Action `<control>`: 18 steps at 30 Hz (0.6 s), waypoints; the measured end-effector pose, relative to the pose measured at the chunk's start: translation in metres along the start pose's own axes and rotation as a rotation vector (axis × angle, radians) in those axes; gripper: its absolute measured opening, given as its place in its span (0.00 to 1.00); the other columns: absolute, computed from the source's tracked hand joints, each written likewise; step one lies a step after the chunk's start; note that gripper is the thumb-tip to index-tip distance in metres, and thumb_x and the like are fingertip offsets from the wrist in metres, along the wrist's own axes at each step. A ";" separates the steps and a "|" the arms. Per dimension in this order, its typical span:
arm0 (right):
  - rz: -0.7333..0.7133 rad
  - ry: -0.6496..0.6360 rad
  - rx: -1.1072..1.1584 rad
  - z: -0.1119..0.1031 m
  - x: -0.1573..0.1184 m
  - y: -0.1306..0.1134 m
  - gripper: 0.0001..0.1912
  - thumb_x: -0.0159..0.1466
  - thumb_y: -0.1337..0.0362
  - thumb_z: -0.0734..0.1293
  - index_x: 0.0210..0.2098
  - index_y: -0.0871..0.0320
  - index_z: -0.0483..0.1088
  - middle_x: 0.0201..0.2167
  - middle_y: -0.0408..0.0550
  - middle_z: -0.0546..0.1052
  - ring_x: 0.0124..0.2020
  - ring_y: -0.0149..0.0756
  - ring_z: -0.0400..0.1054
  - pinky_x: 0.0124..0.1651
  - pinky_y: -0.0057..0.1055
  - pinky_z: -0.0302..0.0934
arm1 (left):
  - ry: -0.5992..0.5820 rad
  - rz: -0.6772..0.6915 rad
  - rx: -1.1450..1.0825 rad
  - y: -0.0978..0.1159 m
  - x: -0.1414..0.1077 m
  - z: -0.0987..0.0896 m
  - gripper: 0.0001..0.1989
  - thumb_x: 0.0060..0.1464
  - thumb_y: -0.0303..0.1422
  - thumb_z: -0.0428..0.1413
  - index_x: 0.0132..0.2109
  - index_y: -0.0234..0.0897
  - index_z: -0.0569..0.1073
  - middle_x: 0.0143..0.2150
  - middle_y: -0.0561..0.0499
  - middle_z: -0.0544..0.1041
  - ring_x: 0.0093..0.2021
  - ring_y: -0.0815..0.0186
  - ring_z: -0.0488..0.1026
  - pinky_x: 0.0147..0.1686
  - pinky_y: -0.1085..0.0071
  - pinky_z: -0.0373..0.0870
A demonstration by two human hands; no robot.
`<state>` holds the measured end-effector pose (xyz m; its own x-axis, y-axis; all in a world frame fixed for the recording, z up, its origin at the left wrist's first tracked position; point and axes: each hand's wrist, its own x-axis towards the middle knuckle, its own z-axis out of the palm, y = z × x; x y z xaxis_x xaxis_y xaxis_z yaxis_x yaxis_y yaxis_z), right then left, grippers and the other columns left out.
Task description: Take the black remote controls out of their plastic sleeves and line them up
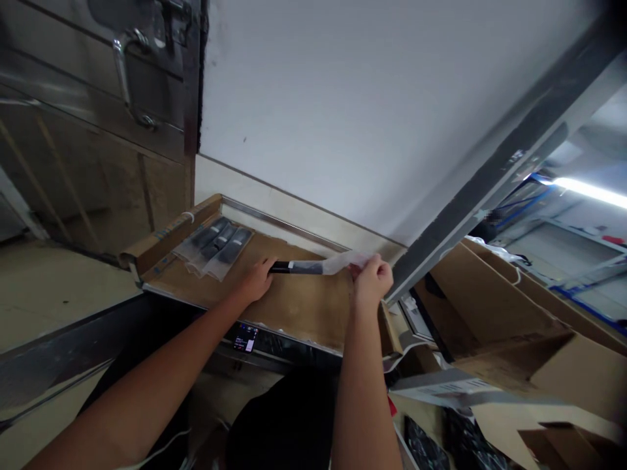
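Observation:
My left hand [258, 279] grips one end of a dark stick-like item [298, 267] with a small white label band. Its other end sits inside a translucent plastic sleeve [337, 262]. The far, loose end of that sleeve is pinched in my right hand [373, 279]. Both hands are above a cardboard-lined tray [294, 307]. Several dark items in clear sleeves [228, 251] lie side by side at the tray's left end. What exactly the dark item is, I cannot make out.
A lit phone [245, 338] rests at the tray's near edge. Behind the tray rises a white wall [313, 117], with a metal door [98, 85] at left. Large open cardboard boxes [499, 300] stand to the right. Black bagged items [465, 437] lie on the floor, lower right.

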<state>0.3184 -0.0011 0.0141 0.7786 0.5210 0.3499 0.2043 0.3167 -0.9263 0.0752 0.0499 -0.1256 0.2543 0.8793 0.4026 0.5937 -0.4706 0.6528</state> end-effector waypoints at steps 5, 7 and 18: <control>-0.073 0.187 -0.002 -0.037 0.029 -0.008 0.18 0.65 0.47 0.63 0.29 0.54 0.59 0.23 0.37 0.66 0.22 0.30 0.68 0.26 0.31 0.72 | 0.021 -0.112 0.167 -0.003 0.002 0.004 0.29 0.60 0.25 0.47 0.68 0.37 0.62 0.56 0.39 0.71 0.54 0.55 0.71 0.55 0.61 0.67; -0.059 0.197 -0.012 -0.049 0.033 -0.007 0.18 0.64 0.48 0.64 0.29 0.54 0.59 0.23 0.36 0.65 0.22 0.29 0.68 0.27 0.31 0.72 | -0.011 -0.129 0.270 -0.001 0.002 0.003 0.28 0.61 0.27 0.48 0.68 0.38 0.63 0.55 0.38 0.71 0.53 0.53 0.72 0.54 0.59 0.67; 0.166 0.070 0.030 -0.073 -0.005 0.052 0.19 0.57 0.48 0.67 0.36 0.53 0.58 0.28 0.40 0.75 0.26 0.35 0.75 0.25 0.29 0.70 | -0.005 -0.169 0.451 0.018 0.000 -0.007 0.20 0.56 0.38 0.54 0.53 0.36 0.73 0.49 0.39 0.72 0.51 0.49 0.69 0.52 0.54 0.63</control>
<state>0.3687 -0.0450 -0.0463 0.8395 0.5123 0.1810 0.0528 0.2545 -0.9656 0.0804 0.0410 -0.1098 0.1287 0.9415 0.3115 0.8988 -0.2435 0.3646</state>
